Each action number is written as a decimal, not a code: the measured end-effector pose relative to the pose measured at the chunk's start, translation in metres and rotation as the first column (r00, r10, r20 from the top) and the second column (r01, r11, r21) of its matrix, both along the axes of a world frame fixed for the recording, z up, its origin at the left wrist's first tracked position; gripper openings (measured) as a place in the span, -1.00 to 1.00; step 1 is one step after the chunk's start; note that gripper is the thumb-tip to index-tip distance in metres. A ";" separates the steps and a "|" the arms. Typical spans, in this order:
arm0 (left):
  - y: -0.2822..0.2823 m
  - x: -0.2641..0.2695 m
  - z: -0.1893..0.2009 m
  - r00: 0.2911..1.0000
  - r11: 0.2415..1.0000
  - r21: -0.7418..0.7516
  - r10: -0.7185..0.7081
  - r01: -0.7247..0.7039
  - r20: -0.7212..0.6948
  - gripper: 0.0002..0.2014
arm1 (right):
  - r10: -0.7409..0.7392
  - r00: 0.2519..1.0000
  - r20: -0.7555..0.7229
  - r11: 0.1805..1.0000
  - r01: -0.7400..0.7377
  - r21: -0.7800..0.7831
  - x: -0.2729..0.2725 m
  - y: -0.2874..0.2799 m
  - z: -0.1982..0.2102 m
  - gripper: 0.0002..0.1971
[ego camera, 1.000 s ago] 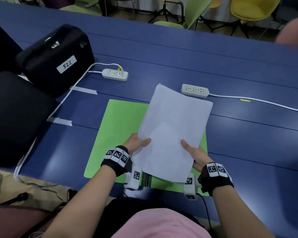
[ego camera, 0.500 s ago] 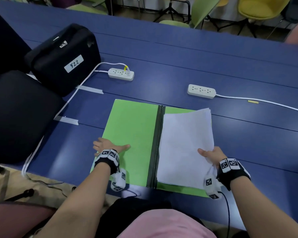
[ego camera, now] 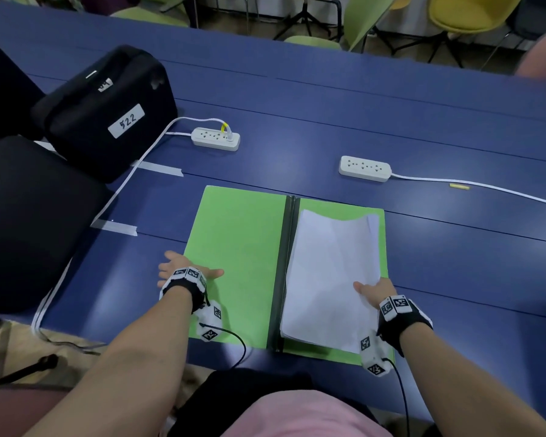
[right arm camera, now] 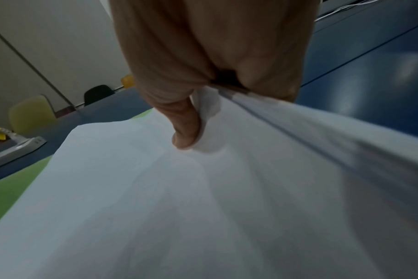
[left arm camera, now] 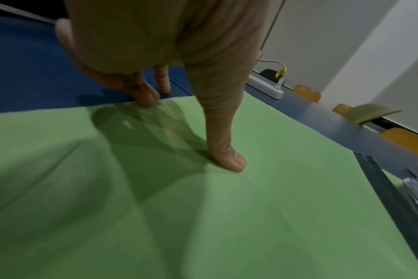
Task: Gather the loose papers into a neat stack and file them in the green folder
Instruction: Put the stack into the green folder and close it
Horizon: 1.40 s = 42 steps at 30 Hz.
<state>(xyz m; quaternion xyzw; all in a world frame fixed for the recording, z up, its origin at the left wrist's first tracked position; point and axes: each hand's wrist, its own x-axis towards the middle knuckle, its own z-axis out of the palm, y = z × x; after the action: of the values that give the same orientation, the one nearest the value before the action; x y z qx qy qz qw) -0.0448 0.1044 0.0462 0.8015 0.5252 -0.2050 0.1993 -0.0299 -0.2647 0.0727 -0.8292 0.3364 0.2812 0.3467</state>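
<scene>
The green folder (ego camera: 237,247) lies open on the blue table, a dark spine down its middle. A stack of white papers (ego camera: 328,272) lies on its right half, the right edge lifted a little. My right hand (ego camera: 374,290) pinches that right edge, thumb on top and fingers underneath; the right wrist view shows the thumb (right arm camera: 186,130) pressed on the papers (right arm camera: 203,207). My left hand (ego camera: 186,269) rests at the folder's left edge with straight fingers. In the left wrist view its thumb (left arm camera: 227,156) presses on the green cover (left arm camera: 203,217) and the fingertips (left arm camera: 146,96) touch the edge.
A black case (ego camera: 108,115) labelled 522 and another black bag (ego camera: 29,222) stand at the left. Two white power strips (ego camera: 215,138) (ego camera: 364,168) with cords lie beyond the folder. Tape strips (ego camera: 114,227) hold a cable down. Chairs stand past the table's far edge.
Both hands held the paper stack above the folder a second ago. The stack has come down flat onto the right half, and my left hand has let go and moved to the folder's left edge.
</scene>
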 end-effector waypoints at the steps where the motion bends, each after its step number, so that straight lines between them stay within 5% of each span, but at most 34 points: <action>1: 0.001 0.001 -0.001 1.000 1.000 0.000 0.003 -0.003 -0.003 0.28 | -0.004 1.000 -0.001 1.000 0.004 -0.007 0.000 0.001 0.001 -0.26; 10: 0.009 0.007 0.009 0.994 0.991 -0.124 -0.056 0.044 -0.098 0.08 | 0.054 0.999 -0.003 0.991 -0.054 -0.123 0.004 0.011 0.005 -0.51; 15: 0.007 0.021 0.048 0.984 0.986 0.040 -0.164 0.161 0.069 -0.14 | 0.046 0.999 0.024 0.988 -0.042 -0.149 0.013 0.009 0.012 -0.53; 21: -0.027 0.013 0.116 0.871 0.914 -0.104 -0.334 0.393 0.362 -0.38 | 0.041 0.990 0.132 0.992 -0.024 -0.127 0.008 0.009 0.005 -0.59; 25: -0.061 -0.017 0.165 0.752 0.763 -0.284 -0.369 0.581 0.546 -0.42 | 0.084 0.994 0.063 0.985 -0.073 -0.158 0.005 -0.003 0.003 -0.18; 28: -0.085 -0.033 0.187 0.688 0.582 -0.414 -0.393 0.700 0.610 -0.57 | 0.177 0.965 0.192 0.955 -0.121 -0.273 0.010 -0.004 0.017 -0.16; 31: -0.106 -0.032 0.185 0.709 0.424 -0.571 -0.346 0.703 0.615 -0.66 | 0.106 0.883 0.458 0.984 -0.159 0.079 0.012 0.011 0.065 -0.36; 34: -0.130 -0.025 0.173 0.765 0.288 -0.711 -0.312 0.641 0.563 -0.62 | 0.023 0.893 0.450 0.848 -0.256 0.464 -0.002 0.030 0.110 -0.48; 37: -0.153 -0.019 0.159 0.762 0.163 -0.770 -0.367 0.617 0.533 -0.66 | 0.130 0.866 0.484 0.858 -0.342 0.382 -0.009 0.026 0.103 -0.53; 39: -0.159 -0.011 0.150 0.759 0.172 -0.766 -0.380 0.620 0.529 -0.73 | 0.133 0.871 0.474 0.922 -0.283 0.262 -0.009 0.005 0.079 -0.49; 42: -0.151 0.004 0.122 0.805 0.375 -0.713 -0.312 0.592 0.504 -0.72 | 0.149 0.922 0.356 0.979 -0.188 0.075 -0.012 -0.035 0.050 -0.48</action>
<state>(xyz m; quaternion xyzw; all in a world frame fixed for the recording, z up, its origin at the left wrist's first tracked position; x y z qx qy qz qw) -0.0410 -0.0467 0.1678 0.7326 0.0789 -0.3622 0.5708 -0.0420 -0.3002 0.1223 -0.8718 0.1813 0.1764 0.4196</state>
